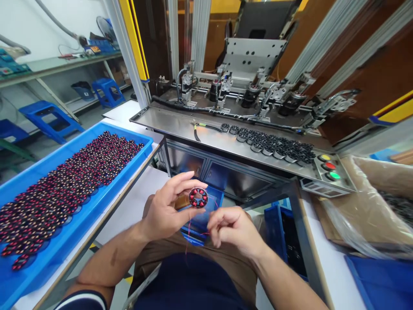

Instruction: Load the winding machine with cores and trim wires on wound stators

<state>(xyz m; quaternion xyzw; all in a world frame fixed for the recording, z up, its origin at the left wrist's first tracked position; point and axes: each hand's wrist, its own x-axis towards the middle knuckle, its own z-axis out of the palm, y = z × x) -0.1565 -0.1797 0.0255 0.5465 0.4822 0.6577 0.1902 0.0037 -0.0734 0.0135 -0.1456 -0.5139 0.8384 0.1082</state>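
Between the thumb and fingers of my left hand (171,206) is a small ring-shaped motor stator (198,197), black with red-wound poles and an open centre. Thin reddish wire (189,228) trails down from it. My right hand (230,226) is just to the right, its fingers curled and pinched together. A strand of red wire (205,234) runs to those fingertips, so they appear closed on it. Below both hands a blue bin (214,199) shows in part, above my lap.
At left a blue tray (146,141) holds many wound stators. Ahead, a metal ledge (171,122) carries pliers (197,131) and rows of black stator cores (274,144), beneath winding machinery (251,94). Buttons (329,166) sit at its right end, beside a plastic-lined box (364,193).
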